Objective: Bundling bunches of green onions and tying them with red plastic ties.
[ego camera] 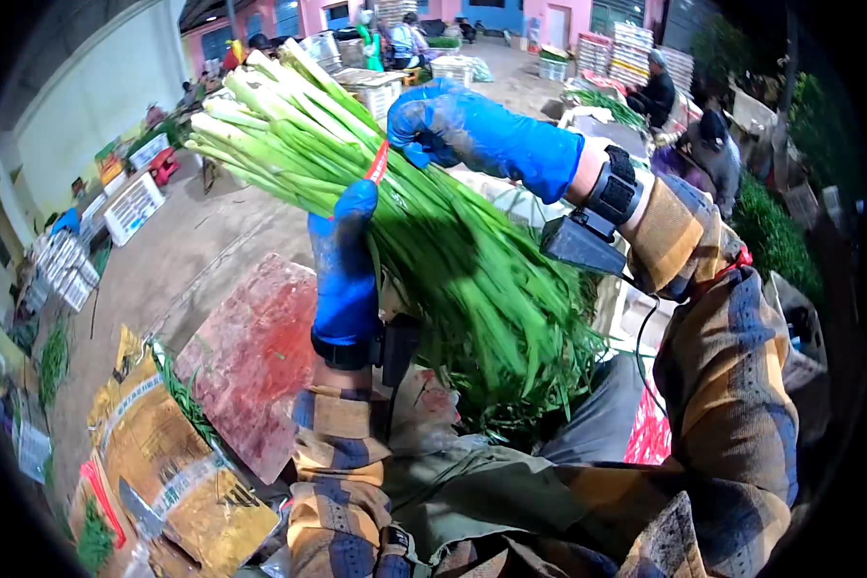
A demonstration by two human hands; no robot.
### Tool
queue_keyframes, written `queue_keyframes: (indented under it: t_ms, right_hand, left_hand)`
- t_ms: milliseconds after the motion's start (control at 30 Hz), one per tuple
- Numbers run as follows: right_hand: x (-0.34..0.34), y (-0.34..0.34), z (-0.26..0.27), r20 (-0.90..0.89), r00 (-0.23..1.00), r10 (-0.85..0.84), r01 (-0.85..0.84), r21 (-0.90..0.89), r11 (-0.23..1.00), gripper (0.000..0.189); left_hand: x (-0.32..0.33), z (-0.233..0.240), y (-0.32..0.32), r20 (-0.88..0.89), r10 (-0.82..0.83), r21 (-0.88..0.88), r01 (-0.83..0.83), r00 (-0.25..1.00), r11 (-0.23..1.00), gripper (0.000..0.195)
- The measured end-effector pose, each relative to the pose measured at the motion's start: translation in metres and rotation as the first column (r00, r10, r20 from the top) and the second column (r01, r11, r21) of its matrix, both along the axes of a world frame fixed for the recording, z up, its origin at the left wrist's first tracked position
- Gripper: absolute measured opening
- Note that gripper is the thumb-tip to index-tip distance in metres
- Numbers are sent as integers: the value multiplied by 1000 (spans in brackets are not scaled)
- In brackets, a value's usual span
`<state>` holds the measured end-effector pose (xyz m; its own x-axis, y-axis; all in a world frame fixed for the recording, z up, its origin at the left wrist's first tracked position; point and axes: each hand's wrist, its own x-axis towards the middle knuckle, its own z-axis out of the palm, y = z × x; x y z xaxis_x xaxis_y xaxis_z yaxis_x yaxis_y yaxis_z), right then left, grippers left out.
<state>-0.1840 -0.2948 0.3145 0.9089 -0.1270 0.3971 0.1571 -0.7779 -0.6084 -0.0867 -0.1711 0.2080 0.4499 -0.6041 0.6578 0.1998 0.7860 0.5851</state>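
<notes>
A thick bunch of leafy green stalks with pale ends, seemingly garlic chives (pixel 448 246), is held up at a slant before me. Its pale ends point to the upper left, and its leaves hang to the lower right. Red tape (pixel 378 163) crosses the stalks near the pale part. My left hand (pixel 345 267), in a soiled blue glove, grips the bunch from below, thumb beside the tape. The blue-gloved right hand (pixel 469 130) is curled at the bunch's upper edge, closed at the tape's upper end; its fingertips are partly hidden.
Below the left hand lies a reddish slab (pixel 253 361). A knife (pixel 141 509) rests by a brown sack (pixel 180 462) at lower left. Red strips (pixel 649 430) lie by my right leg. White crates (pixel 136 208) stand farther left. Another person (pixel 654 90) sits at upper right.
</notes>
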Motion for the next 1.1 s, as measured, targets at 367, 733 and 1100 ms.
queue_keyframes:
  t_ms: [367, 733, 1100]
  right_hand:
    - [-19, -51, -1, -344, 937, -51, -190, -628, 755, 27]
    - [-3, -25, 0, 520, 818, -246, 476, -373, 796, 26]
    - [-31, -35, -29, -258, 966, 12, -93, -304, 948, 33]
  left_hand:
    - [-82, -70, -32, 680, 733, -468, -782, -21, 412, 65]
    - [-25, -25, 61, 362, 639, 131, -716, 679, 686, 41]
    - [-13, -74, 5, -254, -53, 180, 101, 966, 979, 31]
